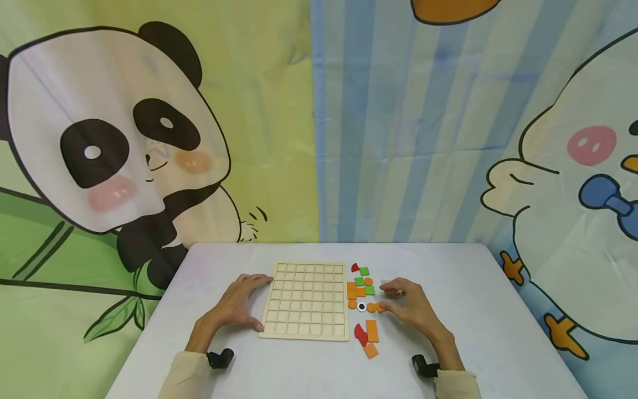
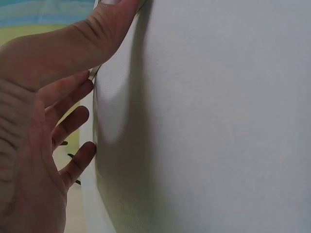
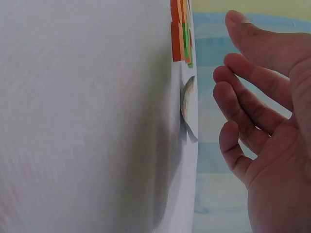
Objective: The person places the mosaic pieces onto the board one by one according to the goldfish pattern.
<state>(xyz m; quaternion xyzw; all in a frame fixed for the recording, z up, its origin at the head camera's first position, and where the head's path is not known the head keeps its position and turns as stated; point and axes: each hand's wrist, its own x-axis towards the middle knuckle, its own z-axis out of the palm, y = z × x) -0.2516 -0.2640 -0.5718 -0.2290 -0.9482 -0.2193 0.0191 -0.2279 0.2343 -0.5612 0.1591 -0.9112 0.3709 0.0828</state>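
Note:
A pale wooden grid board (image 1: 305, 302) with rows of square recesses lies in the middle of the table. My left hand (image 1: 240, 302) spans its left side, thumb at the near corner and fingertips at the edge farther up; the left wrist view shows the left hand (image 2: 53, 107) with its fingers spread. To the right of the loose pieces, my right hand (image 1: 411, 305) hovers with loosely bent fingers, holding nothing. Below those fingers is a small curled pale scrap (image 3: 188, 108), seen in the right wrist view near the right hand (image 3: 262, 111).
Along the board's right side lie flat pieces: green squares (image 1: 364, 271), orange circles (image 1: 371, 307), an orange rectangle (image 1: 372, 331), red wedges (image 1: 361, 334) and a white ring with a dark centre (image 1: 361, 306). The white table (image 1: 319, 371) backs onto a cartoon curtain (image 1: 274, 138).

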